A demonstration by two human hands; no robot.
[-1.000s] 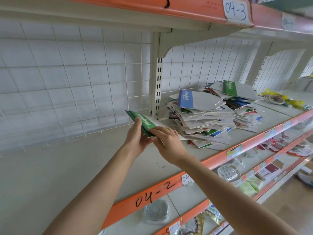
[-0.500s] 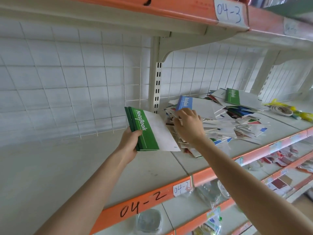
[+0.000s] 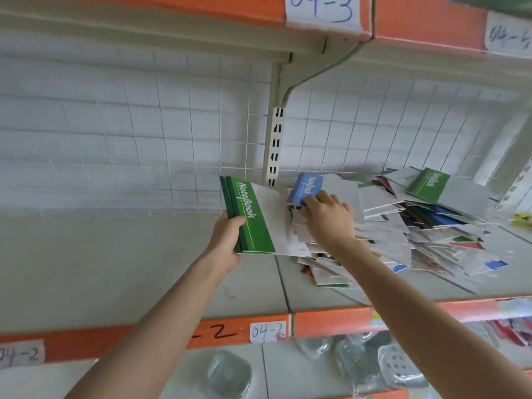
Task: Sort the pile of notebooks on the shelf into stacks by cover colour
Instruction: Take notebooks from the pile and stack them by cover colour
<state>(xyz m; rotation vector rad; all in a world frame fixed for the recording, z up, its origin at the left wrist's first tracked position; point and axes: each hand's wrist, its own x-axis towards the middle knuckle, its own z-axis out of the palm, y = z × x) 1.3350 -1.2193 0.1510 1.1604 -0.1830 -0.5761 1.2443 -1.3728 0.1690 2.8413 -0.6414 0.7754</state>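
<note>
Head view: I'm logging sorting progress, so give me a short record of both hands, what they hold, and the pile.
left hand: grips a few green notebooks by the spine side, above the shelf
right hand: pinches the blue notebook on the pile's left end
pile: mixed covers, unsorted, on the shelf's right part
stray green notebook: lies on the pile's far right

Handwritten label (image 3: 267, 331) on orange rail (image 3: 331, 322), wire grid (image 3: 115, 139), plastic-wrapped goods (image 3: 229, 372) below
</note>
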